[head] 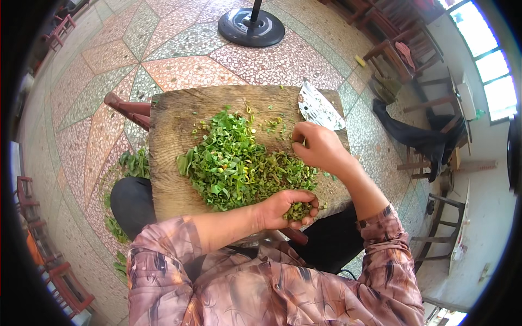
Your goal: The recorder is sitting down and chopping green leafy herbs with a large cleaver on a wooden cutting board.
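Observation:
My left hand (285, 210) is cupped at the near edge of a thick wooden chopping board (169, 122), with a clump of chopped greens (297, 210) in its curled fingers. Above the right part of the board is my right hand (320, 146), its fingers curled in and nothing showing in them. Just beyond it a metal blade (320, 106) with a small hole lies flat at the far right corner; no handle is visible. A heap of chopped leafy greens (224, 163) covers the middle of the board, darker and finer on the right. Small cut stem pieces (273, 122) are scattered behind it.
Uncut leafy stems (136, 163) lie on the terrazzo floor to my left, beside my knee (130, 203). A red wooden leg (126, 110) juts out left of the board. Ahead stands a round black pole base (251, 26). Wooden chairs (391, 57) line the right wall.

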`<action>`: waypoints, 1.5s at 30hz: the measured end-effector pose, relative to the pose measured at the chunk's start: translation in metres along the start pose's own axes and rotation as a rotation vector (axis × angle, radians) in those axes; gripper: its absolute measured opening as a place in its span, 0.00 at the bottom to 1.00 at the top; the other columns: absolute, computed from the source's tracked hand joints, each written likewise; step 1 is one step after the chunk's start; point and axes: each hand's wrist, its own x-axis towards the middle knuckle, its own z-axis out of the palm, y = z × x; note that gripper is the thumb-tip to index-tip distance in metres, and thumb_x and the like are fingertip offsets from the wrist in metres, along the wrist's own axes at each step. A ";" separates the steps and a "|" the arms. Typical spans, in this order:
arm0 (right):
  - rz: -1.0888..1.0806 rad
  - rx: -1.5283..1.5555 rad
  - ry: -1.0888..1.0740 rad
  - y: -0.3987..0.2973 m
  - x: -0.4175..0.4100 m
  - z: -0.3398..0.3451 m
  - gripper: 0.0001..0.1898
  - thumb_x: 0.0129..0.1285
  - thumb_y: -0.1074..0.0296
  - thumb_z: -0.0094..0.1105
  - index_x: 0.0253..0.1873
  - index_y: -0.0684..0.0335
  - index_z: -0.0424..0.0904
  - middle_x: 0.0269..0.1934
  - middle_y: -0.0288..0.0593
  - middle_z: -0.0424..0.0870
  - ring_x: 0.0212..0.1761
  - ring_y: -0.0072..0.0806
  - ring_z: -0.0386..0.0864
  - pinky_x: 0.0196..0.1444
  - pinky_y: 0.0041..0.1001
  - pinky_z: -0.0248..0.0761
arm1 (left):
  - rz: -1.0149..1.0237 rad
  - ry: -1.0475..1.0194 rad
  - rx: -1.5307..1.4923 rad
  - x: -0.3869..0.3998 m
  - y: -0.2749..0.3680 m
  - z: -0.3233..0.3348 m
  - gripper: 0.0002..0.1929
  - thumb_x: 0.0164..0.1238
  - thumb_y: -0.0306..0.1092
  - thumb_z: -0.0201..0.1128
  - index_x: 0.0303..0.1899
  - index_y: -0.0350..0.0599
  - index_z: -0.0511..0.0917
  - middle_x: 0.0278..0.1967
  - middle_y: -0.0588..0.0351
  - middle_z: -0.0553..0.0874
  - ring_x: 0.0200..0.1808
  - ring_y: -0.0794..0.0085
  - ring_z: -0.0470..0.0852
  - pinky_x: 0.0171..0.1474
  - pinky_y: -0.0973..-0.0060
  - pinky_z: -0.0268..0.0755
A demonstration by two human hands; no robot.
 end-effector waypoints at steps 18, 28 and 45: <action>-0.171 -0.022 -0.088 -0.007 -0.015 0.002 0.08 0.56 0.68 0.55 0.37 0.64 0.77 0.30 0.48 0.81 0.33 0.41 0.81 0.37 0.37 0.74 | -0.031 0.038 -0.166 0.000 0.001 -0.002 0.10 0.68 0.39 0.53 0.38 0.42 0.75 0.33 0.51 0.78 0.29 0.66 0.76 0.20 0.78 0.64; -0.092 -0.172 -0.012 -0.018 -0.012 0.015 0.06 0.54 0.69 0.56 0.35 0.64 0.74 0.31 0.48 0.78 0.35 0.45 0.79 0.35 0.39 0.72 | -0.019 0.010 -0.103 0.002 -0.001 -0.005 0.10 0.68 0.38 0.54 0.39 0.41 0.75 0.32 0.51 0.79 0.30 0.65 0.78 0.21 0.78 0.66; -0.119 -0.034 -0.182 -0.022 -0.017 0.015 0.09 0.53 0.67 0.53 0.36 0.65 0.76 0.34 0.51 0.81 0.37 0.49 0.80 0.38 0.42 0.73 | -0.031 -0.009 -0.060 0.001 0.000 -0.005 0.10 0.68 0.39 0.54 0.39 0.43 0.76 0.33 0.53 0.79 0.30 0.67 0.77 0.22 0.78 0.64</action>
